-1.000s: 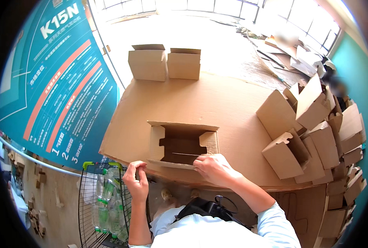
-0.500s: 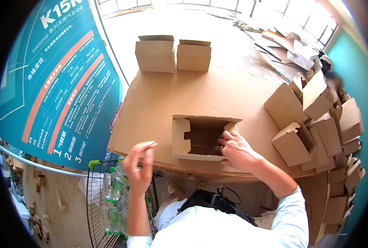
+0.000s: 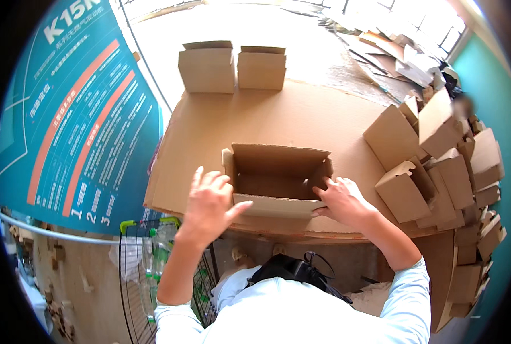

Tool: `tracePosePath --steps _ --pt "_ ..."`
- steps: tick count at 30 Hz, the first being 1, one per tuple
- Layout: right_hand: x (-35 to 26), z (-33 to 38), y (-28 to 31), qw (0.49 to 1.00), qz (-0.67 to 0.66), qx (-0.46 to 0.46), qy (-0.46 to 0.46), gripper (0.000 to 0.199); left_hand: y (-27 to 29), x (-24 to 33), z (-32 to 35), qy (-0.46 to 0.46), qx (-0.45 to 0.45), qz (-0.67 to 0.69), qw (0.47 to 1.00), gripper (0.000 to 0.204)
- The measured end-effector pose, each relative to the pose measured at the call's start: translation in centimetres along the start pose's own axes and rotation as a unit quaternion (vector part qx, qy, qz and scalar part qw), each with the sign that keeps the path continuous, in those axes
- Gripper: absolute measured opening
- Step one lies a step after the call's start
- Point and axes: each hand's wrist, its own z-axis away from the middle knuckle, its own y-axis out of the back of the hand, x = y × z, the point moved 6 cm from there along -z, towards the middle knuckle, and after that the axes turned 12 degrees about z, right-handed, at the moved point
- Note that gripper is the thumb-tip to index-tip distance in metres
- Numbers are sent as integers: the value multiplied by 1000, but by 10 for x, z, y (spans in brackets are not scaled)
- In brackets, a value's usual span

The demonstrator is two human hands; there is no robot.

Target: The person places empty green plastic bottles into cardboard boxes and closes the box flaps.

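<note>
An open brown cardboard box (image 3: 278, 207) lies near the front edge of the table, its opening facing up and its inside in shadow. My right hand (image 3: 345, 200) grips its right end at the near corner, thumb along the near wall and fingers over the side flap. At the other end, my left hand (image 3: 208, 203) is open, fingers spread and thumb stretched toward the near wall. The left side flap (image 3: 228, 163) stands folded outward beside the fingertips. Whether the left hand touches the box is hard to tell.
Two upright cardboard boxes (image 3: 206, 69) (image 3: 261, 70) stand at the far left of the cardboard-topped table (image 3: 192, 126). Several open boxes (image 3: 404, 192) are heaped on the right. A wire basket (image 3: 130, 275) with plastic bottles stands below left, near a blue printed banner (image 3: 83, 126).
My left hand has moved up to the box's left end, fingers spreading. The left flap, earlier folded across the opening, now points outward. My right hand stays at the right end.
</note>
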Motion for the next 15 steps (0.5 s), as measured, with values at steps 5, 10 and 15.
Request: tracePosePath --steps 5,10,15 --pt "7 8 -3 993 -100 67 13 50 24 -107 117 196 330 200 901 24" --pt "-4 6 9 993 -97 70 17 48 -212 -290 361 571 108 165 797 53" --pt "-2 12 3 994 -93 53 -14 45 -306 -232 389 616 -160 33 771 92"
